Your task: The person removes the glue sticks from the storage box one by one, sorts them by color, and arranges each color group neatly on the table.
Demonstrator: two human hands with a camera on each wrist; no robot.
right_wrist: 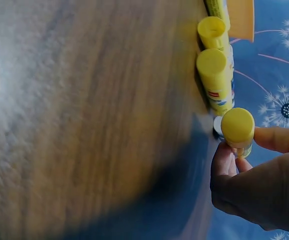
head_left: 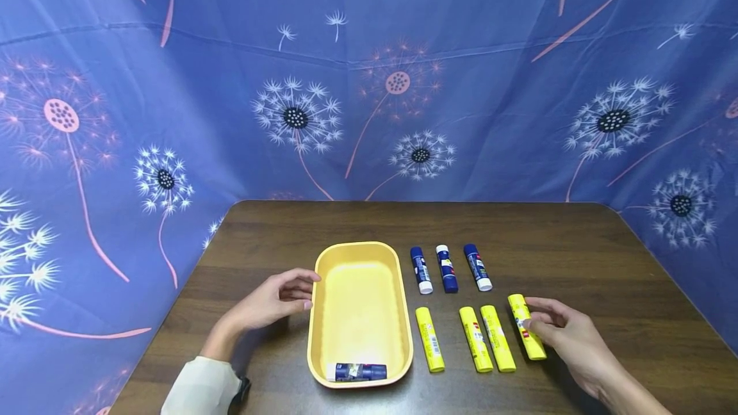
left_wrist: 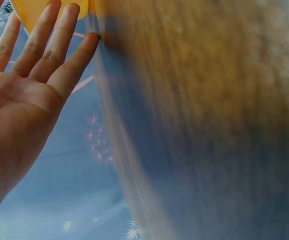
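My right hand (head_left: 579, 344) pinches a yellow glue stick (head_left: 526, 328) at the right end of a row, thumb on one side and fingers on the other. In the right wrist view the round end of that glue stick (right_wrist: 238, 125) faces the camera. Three more yellow glue sticks (head_left: 475, 339) lie to its left. On the left, my left hand (head_left: 268, 303) rests with its fingertips at the left rim of a yellow tray (head_left: 359, 312). A dark blue glue stick (head_left: 360, 372) lies crosswise inside the tray's near end. Extended fingers show on the left hand (left_wrist: 21, 105) in the left wrist view.
Three blue and white glue sticks (head_left: 446, 269) lie behind the yellow row, right of the tray. Everything stands on a brown wooden table (head_left: 277, 229). A blue cloth (head_left: 357, 146) with a dandelion print hangs behind the table and along its sides.
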